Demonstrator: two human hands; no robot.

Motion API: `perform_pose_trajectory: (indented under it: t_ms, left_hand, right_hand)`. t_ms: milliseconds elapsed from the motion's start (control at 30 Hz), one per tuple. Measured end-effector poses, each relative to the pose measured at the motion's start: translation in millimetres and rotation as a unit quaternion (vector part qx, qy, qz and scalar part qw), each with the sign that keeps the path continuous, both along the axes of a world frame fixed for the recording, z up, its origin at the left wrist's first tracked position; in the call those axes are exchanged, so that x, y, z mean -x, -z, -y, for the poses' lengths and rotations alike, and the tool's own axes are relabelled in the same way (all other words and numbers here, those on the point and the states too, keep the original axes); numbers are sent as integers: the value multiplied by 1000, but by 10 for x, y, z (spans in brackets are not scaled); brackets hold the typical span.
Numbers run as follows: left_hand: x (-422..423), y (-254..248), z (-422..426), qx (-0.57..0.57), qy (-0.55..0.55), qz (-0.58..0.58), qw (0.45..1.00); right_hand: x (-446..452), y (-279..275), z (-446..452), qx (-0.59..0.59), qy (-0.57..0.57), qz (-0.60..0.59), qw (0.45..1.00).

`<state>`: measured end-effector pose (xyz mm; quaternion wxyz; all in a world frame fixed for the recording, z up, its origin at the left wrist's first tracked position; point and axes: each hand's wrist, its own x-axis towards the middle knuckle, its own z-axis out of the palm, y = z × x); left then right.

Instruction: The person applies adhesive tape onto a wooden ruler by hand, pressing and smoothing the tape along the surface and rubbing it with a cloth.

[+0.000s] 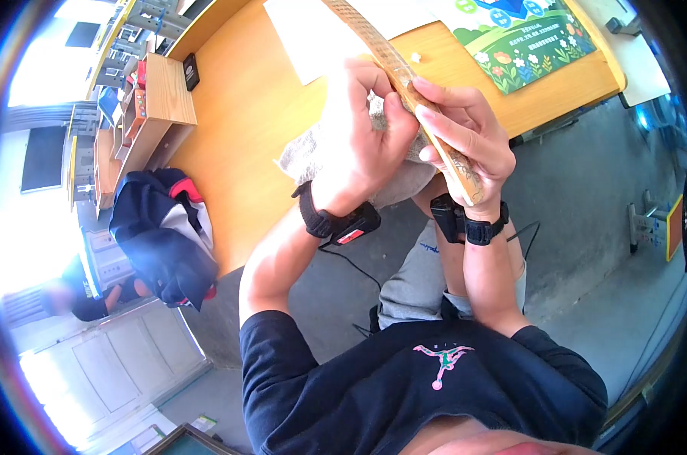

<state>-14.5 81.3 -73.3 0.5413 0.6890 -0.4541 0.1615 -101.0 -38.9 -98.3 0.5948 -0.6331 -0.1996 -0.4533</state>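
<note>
A long, narrow wooden strip (381, 51) with dark markings slants up across the view, its patterned end (465, 182) toward me. My right hand (472, 136) is closed round the lower part of the strip, thumb and fingers on its sides. Against the strip's left edge, my left hand (366, 129) has its fingers curled in a pinch. Grey cloth (408, 182) bunches beneath and behind the left hand and shows between its fingers. The left fingertips partly hide the strip's edge, so their exact contact with it is unclear.
White paper (298, 38) and a green flowered poster (518, 53) lie on the wooden desk (245, 98). A small shelf (165, 91) with books and a dark jacket (161, 227) stand at the left. A small black object (190, 72) is near the shelf. Black straps circle both wrists.
</note>
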Motion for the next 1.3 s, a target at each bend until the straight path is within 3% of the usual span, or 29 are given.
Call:
perform_pose_trajectory:
  t_ms: [400, 467, 700, 967, 1167, 1233, 1300]
  left_hand:
    - [-6, -40, -23, -8, -5, -23, 1000]
    - [-22, -54, -7, 106, 113, -49, 987]
    - [0, -42, -19, 24, 53, -33, 998]
    - [9, -26, -5, 17, 26, -28, 999]
    - [-7, -23, -4, 8, 11, -37, 999]
    - [-5, -25, 8, 13, 10, -36, 999]
    - [-18, 23, 27, 19, 12, -56, 998]
  right_hand:
    - [-32, 50, 20, -12, 3, 21, 1000]
    - [-12, 27, 43, -17, 7, 19, 1000]
    - [-29, 28, 44, -29, 16, 12, 999]
    - [-26, 48, 38, -33, 15, -7, 999]
    - [-52, 31, -48, -114, -13, -53, 992]
    - [-69, 0, -94, -219, -99, -27, 970]
    - [-70, 24, -75, -225, -106, -24, 968]
